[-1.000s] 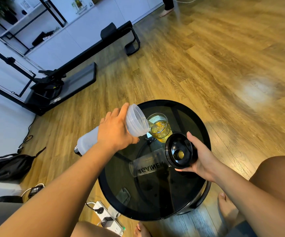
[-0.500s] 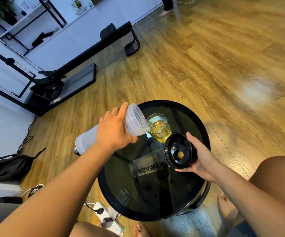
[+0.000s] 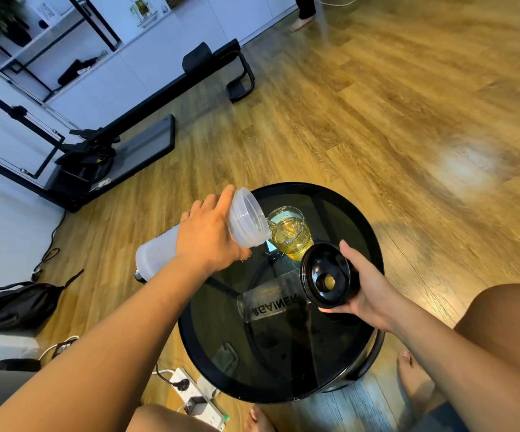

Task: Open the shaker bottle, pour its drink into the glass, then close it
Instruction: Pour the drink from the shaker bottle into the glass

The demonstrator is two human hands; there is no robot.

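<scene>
Left hand (image 3: 209, 235) kept grip round shaker bottle (image 3: 248, 219), tipped mouth-down at centre of frame, lip over glass (image 3: 293, 241) rim. Thin stream kept running; yellow level hardly rose over last second. Right hand (image 3: 367, 285) held black lid (image 3: 327, 275) just right of glass, above surface (image 3: 283, 391). Judged pour nearly done, closing next.

Glass (image 3: 290, 233) on table (image 3: 339, 363), bottle (image 3: 196, 235) left, lid (image 3: 325, 275) right.
</scene>
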